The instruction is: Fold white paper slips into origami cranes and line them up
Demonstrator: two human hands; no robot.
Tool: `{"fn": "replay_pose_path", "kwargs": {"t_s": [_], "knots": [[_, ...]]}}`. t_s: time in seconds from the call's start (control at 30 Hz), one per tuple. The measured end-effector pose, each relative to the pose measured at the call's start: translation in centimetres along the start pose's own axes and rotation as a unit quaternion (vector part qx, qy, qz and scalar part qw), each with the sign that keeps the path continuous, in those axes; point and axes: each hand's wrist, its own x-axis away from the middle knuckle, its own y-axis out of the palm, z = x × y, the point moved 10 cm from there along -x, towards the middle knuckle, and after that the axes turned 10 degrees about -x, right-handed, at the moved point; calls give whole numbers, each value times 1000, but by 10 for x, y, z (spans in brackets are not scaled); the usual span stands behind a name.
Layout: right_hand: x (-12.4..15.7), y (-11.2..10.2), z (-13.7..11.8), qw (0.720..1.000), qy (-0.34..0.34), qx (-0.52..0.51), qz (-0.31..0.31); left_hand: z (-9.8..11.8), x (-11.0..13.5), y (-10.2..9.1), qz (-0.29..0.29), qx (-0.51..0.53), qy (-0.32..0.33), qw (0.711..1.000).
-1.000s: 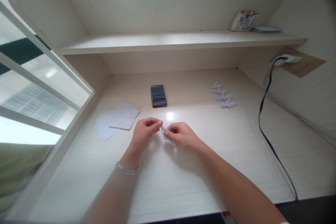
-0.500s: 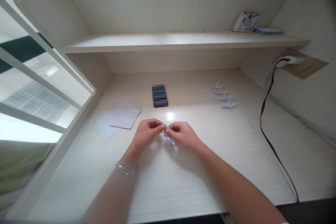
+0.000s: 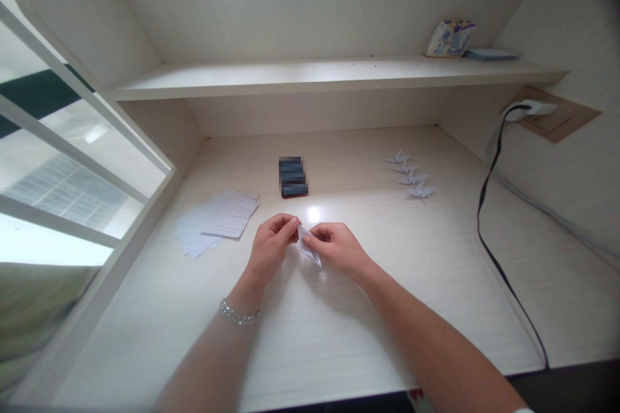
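Observation:
Both of my hands meet over the middle of the pale wooden desk (image 3: pixel 339 335). Between them is a small folded piece of white paper (image 3: pixel 309 250). My left hand (image 3: pixel 271 248), with a beaded bracelet at the wrist, pinches the paper's upper tip with curled fingers. From the right side my right hand (image 3: pixel 336 248) grips the same paper, its fingers closed around it. The paper is held just above the desk top.
A stack of white paper sheets (image 3: pixel 217 222) lies to the left. A dark phone (image 3: pixel 293 177) rests behind the hands. Several folded paper cranes (image 3: pixel 411 175) sit in a row at the right. A black cable (image 3: pixel 489 206) runs from a wall socket (image 3: pixel 533 108).
Both hands have shifted slightly forward and closer together on the folded paper. The paper's tip now sits between the fingertips of both hands.

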Motion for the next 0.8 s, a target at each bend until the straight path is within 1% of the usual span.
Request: {"fn": "replay_pose_path", "kwargs": {"t_s": [0.1, 0.13, 0.27, 0.3, 0.4, 0.5, 0.6, 0.67, 0.73, 0.8], "knots": [[0, 0, 4, 1000, 8, 10, 4, 2, -1, -13, 39, 22, -4, 999], [0, 0, 4, 1000, 8, 14, 5, 1, -1, -15, 38, 12, -8, 999], [0, -2, 1, 999, -6, 34, 14, -1, 0, -5, -18, -71, -7, 997], [0, -3, 0, 999, -9, 37, 16, -1, 0, -3, -23, -87, -2, 996], [0, -1, 0, 1000, -7, 23, 6, 1, 0, -3, -2, -107, 11, 994], [-1, 0, 2, 1000, 2, -12, 1, 0, -1, -3, 14, -94, 5, 995], [-3, -6, 2, 998, -1, -60, 29, -1, 0, -5, 24, -73, -9, 997], [-3, -13, 3, 993, -6, -103, 62, -3, 2, -1, 8, -66, -24, 997], [-3, -20, 4, 986, -14, -137, 96, -5, 4, 9, -32, -54, -39, 997], [-4, -24, 6, 981, -20, -157, 112, -6, 7, 17, -67, -30, -43, 996]]}}
